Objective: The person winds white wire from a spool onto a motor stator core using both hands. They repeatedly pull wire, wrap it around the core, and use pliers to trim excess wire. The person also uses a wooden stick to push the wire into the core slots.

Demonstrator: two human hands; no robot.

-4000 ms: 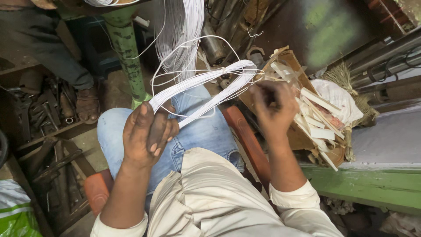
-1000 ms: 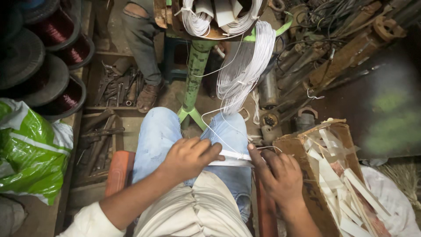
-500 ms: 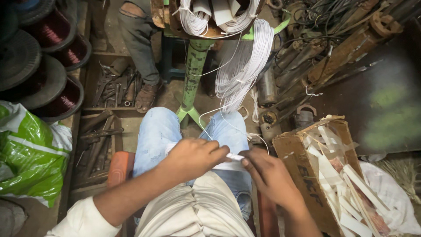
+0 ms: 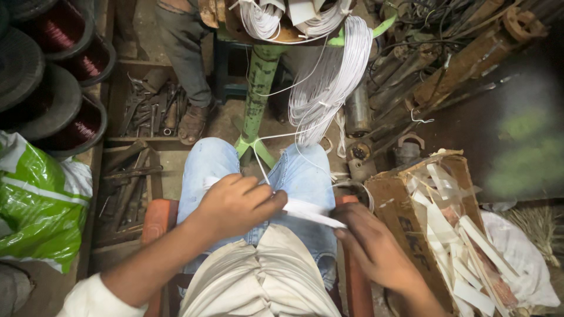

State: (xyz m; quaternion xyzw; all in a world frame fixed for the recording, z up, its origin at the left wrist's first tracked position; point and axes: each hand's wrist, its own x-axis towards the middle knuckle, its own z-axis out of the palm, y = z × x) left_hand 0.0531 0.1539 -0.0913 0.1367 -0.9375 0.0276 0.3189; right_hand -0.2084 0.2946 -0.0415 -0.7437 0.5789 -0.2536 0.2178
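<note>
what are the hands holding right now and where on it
Both hands hold a flat white bundle of wire across the lap. The left hand has its grip over the bundle's left part; the right hand pinches its right end.

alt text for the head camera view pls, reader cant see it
A seated person in jeans holds a flat white strip across their lap, left hand gripping one end and right hand the other. A cardboard box of white strips sits to the right, with hanging white wire ahead and a green bag to the left.
</note>
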